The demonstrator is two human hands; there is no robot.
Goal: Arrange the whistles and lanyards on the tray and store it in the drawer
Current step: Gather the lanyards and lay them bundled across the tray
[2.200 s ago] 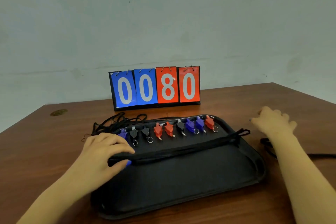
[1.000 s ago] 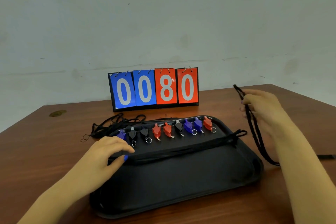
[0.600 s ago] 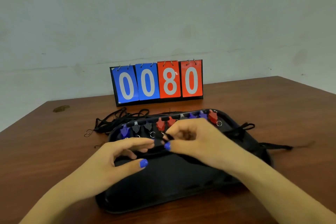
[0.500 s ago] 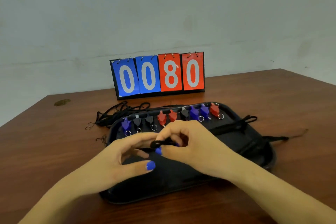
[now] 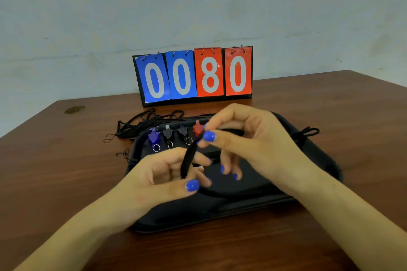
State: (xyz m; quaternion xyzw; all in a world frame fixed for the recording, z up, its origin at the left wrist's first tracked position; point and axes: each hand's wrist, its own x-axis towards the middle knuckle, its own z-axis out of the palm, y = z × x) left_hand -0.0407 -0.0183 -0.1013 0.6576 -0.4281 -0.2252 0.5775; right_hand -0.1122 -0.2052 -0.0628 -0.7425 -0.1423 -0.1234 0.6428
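Observation:
A black tray (image 5: 326, 160) lies on the wooden table in front of me. Along its far edge stands a row of whistles: a purple whistle (image 5: 153, 136), a dark whistle (image 5: 167, 133) and a red whistle (image 5: 197, 128) show, the others are hidden behind my hands. Both hands hover over the tray's middle and hold one black lanyard (image 5: 189, 157) between them. My left hand (image 5: 163, 174) pinches its lower part with thumb and fingers. My right hand (image 5: 246, 138) pinches its upper end. Another lanyard's loop (image 5: 308, 134) lies over the tray's right rim.
A flip scoreboard (image 5: 195, 75) reading 0080 stands behind the tray near the wall. A tangle of black lanyards (image 5: 141, 125) lies on the table at the tray's far left corner. A small stain (image 5: 74, 109) marks the table's far left.
My right hand lifted a lanyard from the table's right side and brought it over the tray. My left hand left the tray's lanyards and took hold of it; both hands have now risen.

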